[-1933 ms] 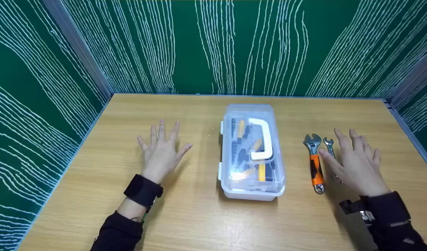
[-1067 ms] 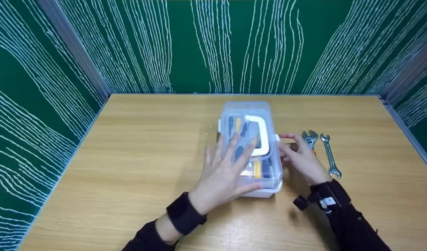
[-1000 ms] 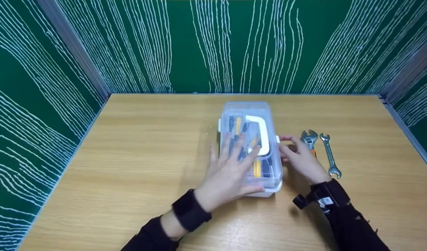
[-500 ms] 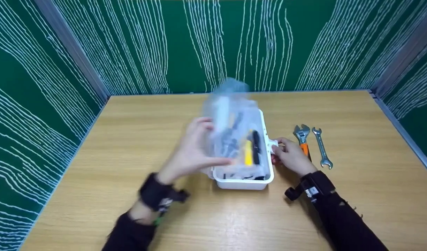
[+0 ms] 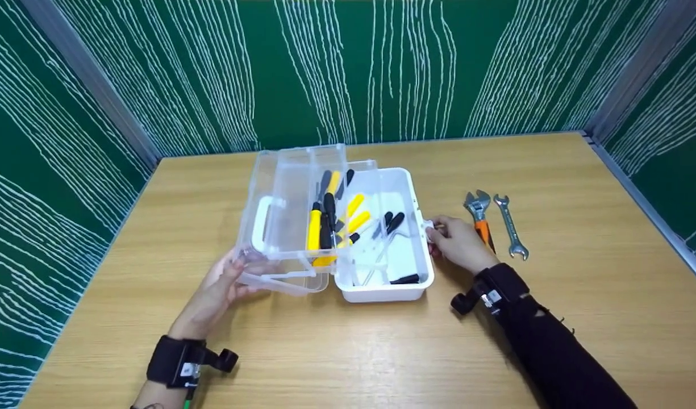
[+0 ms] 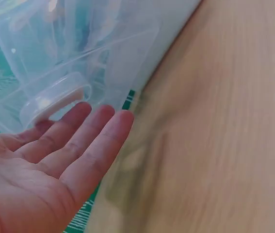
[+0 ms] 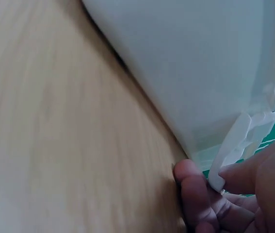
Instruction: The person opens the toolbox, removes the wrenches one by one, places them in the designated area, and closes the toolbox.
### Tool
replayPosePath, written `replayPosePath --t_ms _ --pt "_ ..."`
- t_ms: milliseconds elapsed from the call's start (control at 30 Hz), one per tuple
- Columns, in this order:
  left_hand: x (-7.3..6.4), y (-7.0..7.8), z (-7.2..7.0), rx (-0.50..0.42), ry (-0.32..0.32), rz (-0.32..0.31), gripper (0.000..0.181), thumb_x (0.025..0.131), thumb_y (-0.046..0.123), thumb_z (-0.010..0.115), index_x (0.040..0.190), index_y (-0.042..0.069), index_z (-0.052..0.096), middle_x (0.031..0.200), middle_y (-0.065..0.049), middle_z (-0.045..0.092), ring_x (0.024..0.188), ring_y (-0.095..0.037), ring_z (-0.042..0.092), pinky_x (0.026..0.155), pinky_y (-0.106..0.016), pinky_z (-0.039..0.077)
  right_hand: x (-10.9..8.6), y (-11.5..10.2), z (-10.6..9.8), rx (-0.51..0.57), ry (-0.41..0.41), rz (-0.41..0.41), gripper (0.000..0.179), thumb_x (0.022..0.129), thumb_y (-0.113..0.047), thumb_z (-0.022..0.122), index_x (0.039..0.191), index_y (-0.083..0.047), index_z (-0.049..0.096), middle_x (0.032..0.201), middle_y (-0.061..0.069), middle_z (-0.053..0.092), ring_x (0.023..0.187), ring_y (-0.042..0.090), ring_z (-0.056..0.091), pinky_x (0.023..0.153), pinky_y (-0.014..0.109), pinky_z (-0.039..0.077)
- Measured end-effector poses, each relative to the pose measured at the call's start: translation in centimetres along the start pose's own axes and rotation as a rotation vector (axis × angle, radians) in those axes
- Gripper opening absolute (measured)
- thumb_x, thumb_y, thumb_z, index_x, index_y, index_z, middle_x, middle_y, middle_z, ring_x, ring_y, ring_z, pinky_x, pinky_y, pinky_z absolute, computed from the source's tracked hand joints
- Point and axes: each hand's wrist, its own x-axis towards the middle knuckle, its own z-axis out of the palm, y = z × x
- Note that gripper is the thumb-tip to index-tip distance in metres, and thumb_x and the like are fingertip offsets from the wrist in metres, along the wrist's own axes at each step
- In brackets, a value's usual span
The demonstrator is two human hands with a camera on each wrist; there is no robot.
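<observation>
The clear plastic toolbox [image 5: 384,294] has its see-through lid [image 5: 294,199] swung up to the left, with the inner tray raised alongside. In the tray and the white base lie several yellow and black-handled tools. My left hand [image 5: 214,289] is at the lid's near left corner. The left wrist view shows its fingers [image 6: 96,158] nearly straight, close to the white lid handle [image 6: 55,99]. On the box's right side, my right hand [image 5: 458,241] pinches the white latch [image 7: 232,148] between thumb and fingers; the latch hangs outward from the wall.
An adjustable wrench [image 5: 479,218] with an orange and black grip lies right of the right hand. Beside it is a double open-ended spanner [image 5: 511,226]. The wooden table [image 5: 348,363] is bordered by green walls [image 5: 194,74] with white streaks.
Both hands have come to the toolbox. The right hand has taken hold of the latch, and the left hand has swung the lid up and leftward, exposing the tools. The wrenches stay put.
</observation>
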Motion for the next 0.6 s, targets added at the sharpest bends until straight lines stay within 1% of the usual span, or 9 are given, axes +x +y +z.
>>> replayPosePath --t_ms 67,167,233,300,367,433,600 --pt "0.0 -0.2 -0.1 -0.011 -0.016 -0.002 0.065 0.111 0.048 0.052 0.158 0.006 0.038 0.149 -0.024 0.063 0.129 -0.032 0.07 0.11 -0.049 0.057 0.0 0.0 0.0 -0.008 0.003 -0.003 0.04 0.113 -0.018 0.052 0.144 0.006 0.057 0.088 0.009 0.073 0.072 0.012 0.063 0.061 0.023 0.048" --pt "0.1 -0.3 -0.1 -0.007 -0.022 -0.015 0.058 0.112 0.044 0.05 0.156 0.008 0.041 0.149 -0.022 0.064 0.129 -0.034 0.07 0.11 -0.053 0.056 0.0 0.0 -0.2 -0.016 0.004 -0.009 0.039 0.113 -0.018 0.051 0.142 0.007 0.057 0.09 0.01 0.074 0.072 0.012 0.064 0.062 0.023 0.049" --pt "0.2 -0.2 -0.2 0.013 -0.021 -0.022 0.057 0.111 0.046 0.05 0.156 0.011 0.043 0.149 -0.02 0.065 0.129 -0.034 0.07 0.11 -0.054 0.056 0.0 -0.1 -0.4 -0.014 0.001 -0.006 0.04 0.113 -0.019 0.051 0.144 0.007 0.056 0.092 0.011 0.074 0.073 0.013 0.064 0.063 0.024 0.05" --pt "0.2 -0.1 -0.3 0.027 -0.022 -0.031 0.057 0.111 0.047 0.05 0.154 0.01 0.046 0.149 -0.018 0.066 0.129 -0.034 0.069 0.109 -0.056 0.056 0.1 0.0 -0.5 -0.015 -0.002 -0.011 0.041 0.113 -0.019 0.051 0.143 0.007 0.056 0.095 0.013 0.075 0.074 0.013 0.065 0.064 0.023 0.051" --pt "0.2 -0.2 -0.4 0.028 -0.023 -0.046 0.057 0.11 0.046 0.051 0.154 0.01 0.046 0.147 -0.017 0.066 0.129 -0.034 0.068 0.109 -0.056 0.056 0.1 0.1 -0.6 -0.013 -0.007 -0.01 0.04 0.113 -0.019 0.051 0.143 0.007 0.057 0.095 0.013 0.075 0.075 0.013 0.065 0.064 0.024 0.051" --pt "0.1 -0.1 -0.5 0.029 -0.017 -0.073 0.06 0.11 0.043 0.051 0.158 0.009 0.042 0.148 -0.017 0.065 0.129 -0.032 0.067 0.109 -0.054 0.056 0.1 0.1 -0.5 -0.01 -0.014 0.0 0.039 0.113 -0.02 0.051 0.143 0.005 0.057 0.096 0.013 0.074 0.075 0.014 0.064 0.064 0.024 0.051" --pt "-0.3 -0.3 -1.1 0.031 -0.018 -0.13 0.07 0.107 0.033 0.052 0.167 0.006 0.029 0.156 -0.02 0.053 0.128 -0.024 0.064 0.106 -0.046 0.059 0.1 -0.1 -0.3 0.001 -0.031 0.012 0.039 0.113 -0.021 0.05 0.143 0.004 0.057 0.096 0.012 0.073 0.076 0.015 0.063 0.064 0.024 0.051"
